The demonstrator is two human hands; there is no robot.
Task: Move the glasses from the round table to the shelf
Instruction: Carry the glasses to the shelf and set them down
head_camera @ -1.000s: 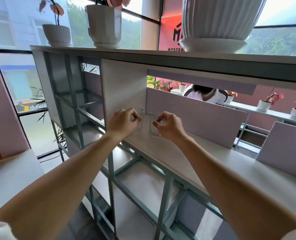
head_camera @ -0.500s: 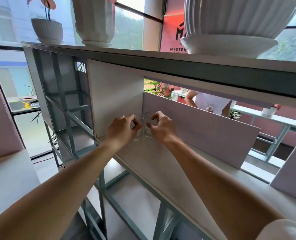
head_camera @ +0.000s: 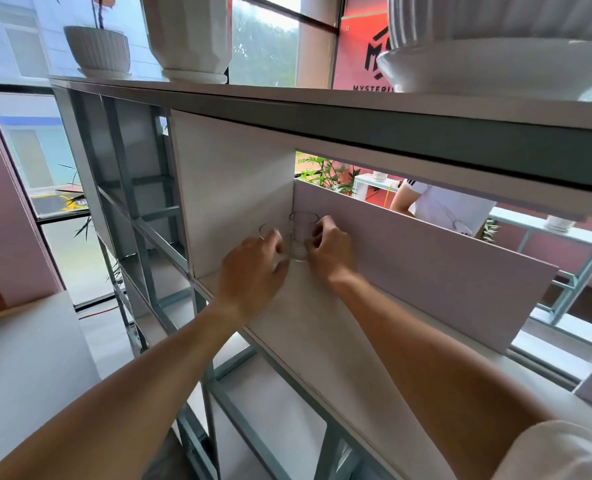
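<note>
Reaching into the far left corner of a white shelf [head_camera: 322,341], a person's left hand [head_camera: 253,261] curls its fingers round a clear drinking glass [head_camera: 266,230], mostly hidden behind it, while the right hand [head_camera: 329,249] pinches a second clear glass [head_camera: 301,237] standing upright on the board. Both glasses sit just beside each other, close to the white side panel [head_camera: 232,192] and pale back panel [head_camera: 426,261]. Open board stretches to the right. White planters [head_camera: 190,32] line the top.
</note>
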